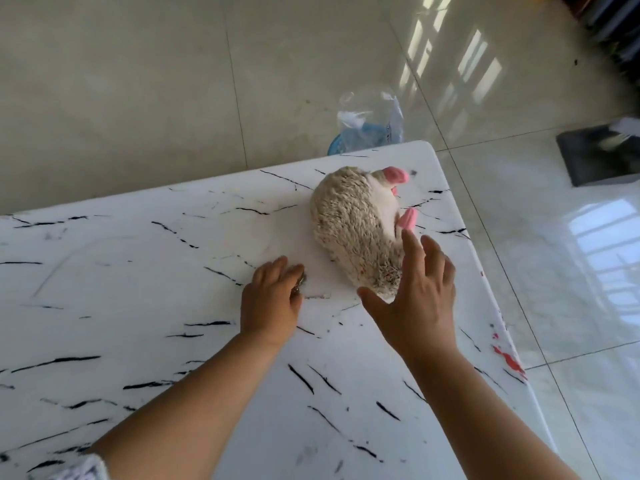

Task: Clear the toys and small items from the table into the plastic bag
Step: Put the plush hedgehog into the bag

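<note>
- Plush hedgehog toy (353, 230) lies on its side near the far right corner of the marble-patterned table (138, 306).
- Right hand (415, 299), fingers spread, reaches over it, apparently to grab.
- Left hand (272, 299) curls around a small metallic item (300, 284).
- Clear plastic bag (370, 128) waits on the floor beyond the table's far edge.

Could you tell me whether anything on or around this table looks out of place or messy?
Yes: red smears mark the table at its right edge, like paint or marker. The plush toy lies tipped on its side near the far corner. The plastic bag is on the floor beyond the table, not on it.
</note>
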Demonstrator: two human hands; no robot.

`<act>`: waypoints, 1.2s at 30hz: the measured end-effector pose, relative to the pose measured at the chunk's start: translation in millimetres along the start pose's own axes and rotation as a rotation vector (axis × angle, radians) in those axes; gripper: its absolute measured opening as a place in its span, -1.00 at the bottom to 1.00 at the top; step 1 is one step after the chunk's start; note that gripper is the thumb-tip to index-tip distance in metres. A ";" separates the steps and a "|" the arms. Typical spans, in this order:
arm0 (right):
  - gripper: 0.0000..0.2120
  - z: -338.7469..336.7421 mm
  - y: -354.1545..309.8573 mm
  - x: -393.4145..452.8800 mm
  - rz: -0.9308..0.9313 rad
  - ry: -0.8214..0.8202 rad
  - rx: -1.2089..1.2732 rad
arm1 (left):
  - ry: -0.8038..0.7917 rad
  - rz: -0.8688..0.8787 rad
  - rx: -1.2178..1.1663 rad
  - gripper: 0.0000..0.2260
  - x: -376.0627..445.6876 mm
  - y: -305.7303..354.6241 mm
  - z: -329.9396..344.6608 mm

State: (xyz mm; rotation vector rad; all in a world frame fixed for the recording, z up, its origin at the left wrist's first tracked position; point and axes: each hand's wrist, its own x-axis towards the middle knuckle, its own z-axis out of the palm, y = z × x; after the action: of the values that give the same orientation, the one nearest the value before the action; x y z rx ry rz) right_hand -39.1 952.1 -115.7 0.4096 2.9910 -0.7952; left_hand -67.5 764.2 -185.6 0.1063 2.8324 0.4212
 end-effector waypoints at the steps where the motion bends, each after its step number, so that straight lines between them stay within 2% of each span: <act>1: -0.01 5.8 0.9 6.2 0.016 -0.032 0.001 | 0.064 0.009 -0.045 -0.67 -1.3 -1.5 1.4; 4: 0.01 23.1 5.8 16.8 0.076 -0.121 -0.008 | 0.096 -0.001 -0.148 -0.78 -6.6 -1.2 5.0; 8: -0.18 28.4 17.7 20.1 0.105 -0.070 0.048 | -0.061 -0.112 -0.151 -0.76 -16.2 3.3 3.1; 12: -0.29 20.8 23.2 5.3 0.157 -0.119 0.029 | -0.234 -0.131 -0.157 -0.71 -40.2 -0.9 -2.5; 15: -0.36 7.2 21.4 -32.7 0.212 -0.125 0.029 | -0.275 -0.112 -0.209 -0.70 -67.5 -4.2 -16.5; 18: -0.40 -8.0 17.6 -83.3 0.298 -0.095 0.136 | -0.271 -0.090 -0.288 -0.68 -94.1 -5.2 -38.2; 23: -0.34 -38.0 1.3 -171.4 0.486 0.013 0.237 | -0.275 -0.105 -0.386 -0.73 -130.9 -3.9 -86.8; 27: -0.41 -65.3 -21.4 -231.6 0.606 0.093 0.306 | -0.252 0.013 -0.405 -0.85 -159.9 2.7 -130.0; 36: -0.46 -119.7 -76.4 -366.0 0.639 0.305 0.335 | -0.332 0.304 -0.385 -0.78 -259.9 11.8 -194.2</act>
State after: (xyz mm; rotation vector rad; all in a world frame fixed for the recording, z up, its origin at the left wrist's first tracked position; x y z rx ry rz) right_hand 300.4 856.8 56.9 1.5155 2.6564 -1.2188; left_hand 127.9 692.9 63.8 0.4817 2.3650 0.9118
